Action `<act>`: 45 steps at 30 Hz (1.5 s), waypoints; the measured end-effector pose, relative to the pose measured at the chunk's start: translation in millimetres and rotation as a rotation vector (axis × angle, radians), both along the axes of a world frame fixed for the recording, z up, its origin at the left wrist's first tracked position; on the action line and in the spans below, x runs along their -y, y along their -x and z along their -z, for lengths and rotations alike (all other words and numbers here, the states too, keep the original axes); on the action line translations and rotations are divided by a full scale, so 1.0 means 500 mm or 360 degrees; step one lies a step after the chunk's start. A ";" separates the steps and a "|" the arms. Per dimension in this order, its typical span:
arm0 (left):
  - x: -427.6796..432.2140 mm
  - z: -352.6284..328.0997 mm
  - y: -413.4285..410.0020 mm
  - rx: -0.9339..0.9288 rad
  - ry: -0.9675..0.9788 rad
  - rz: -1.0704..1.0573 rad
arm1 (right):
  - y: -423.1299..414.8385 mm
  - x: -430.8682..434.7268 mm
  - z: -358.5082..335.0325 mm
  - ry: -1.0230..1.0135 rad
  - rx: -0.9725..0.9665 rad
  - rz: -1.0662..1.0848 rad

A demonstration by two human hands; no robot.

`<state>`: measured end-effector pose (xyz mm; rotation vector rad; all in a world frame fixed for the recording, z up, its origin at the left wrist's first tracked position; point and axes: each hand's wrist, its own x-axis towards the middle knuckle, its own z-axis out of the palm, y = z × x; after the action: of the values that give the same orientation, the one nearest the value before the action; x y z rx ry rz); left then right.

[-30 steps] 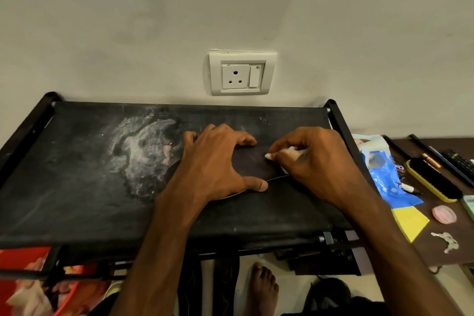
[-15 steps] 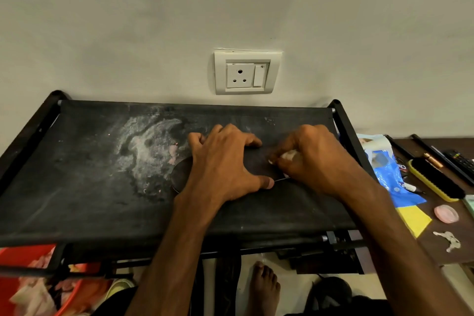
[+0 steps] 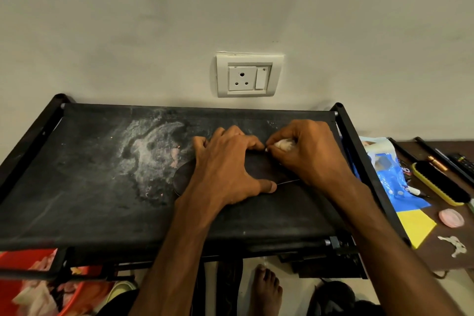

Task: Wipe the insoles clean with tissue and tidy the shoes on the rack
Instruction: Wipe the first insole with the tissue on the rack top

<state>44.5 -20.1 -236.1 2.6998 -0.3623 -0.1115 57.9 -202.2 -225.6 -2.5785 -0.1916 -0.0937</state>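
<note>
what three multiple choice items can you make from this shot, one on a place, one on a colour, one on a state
1. Where does the dark oval insole lie?
A. on the black fabric top shelf of the rack
B. on the floor
C. inside a shoe

2. What colour is the base of the black-bristled brush on the brown table?
A. red
B. yellow
C. white

3. What is the right hand doing?
A. hanging idle
B. pinching the white crumpled tissue at the insole
C. gripping the brush

Key: 1 A, the insole lies flat on the shelf; 2 B, a yellow edge runs under the bristles; 3 B, the fingers curl round the tissue.
</note>
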 end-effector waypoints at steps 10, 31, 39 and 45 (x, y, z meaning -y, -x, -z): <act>-0.004 0.005 -0.001 0.0044 0.0058 -0.0035 | 0.044 0.045 -0.049 0.0090 -0.0435 -0.0354; -0.004 0.012 -0.001 0.0053 0.0095 -0.0028 | 0.028 0.049 -0.033 0.0125 -0.0332 -0.0209; -0.001 0.012 0.001 0.0071 0.0078 -0.0020 | 0.022 0.044 -0.014 0.0097 -0.0190 -0.0052; -0.005 0.013 0.001 0.0051 0.0094 -0.0033 | 0.006 0.022 -0.004 0.0094 -0.0009 0.0072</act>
<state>44.1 -17.4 -242.5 2.6487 -0.3418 -0.0507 54.7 -213.2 -223.6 -2.6422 -0.1359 -0.0988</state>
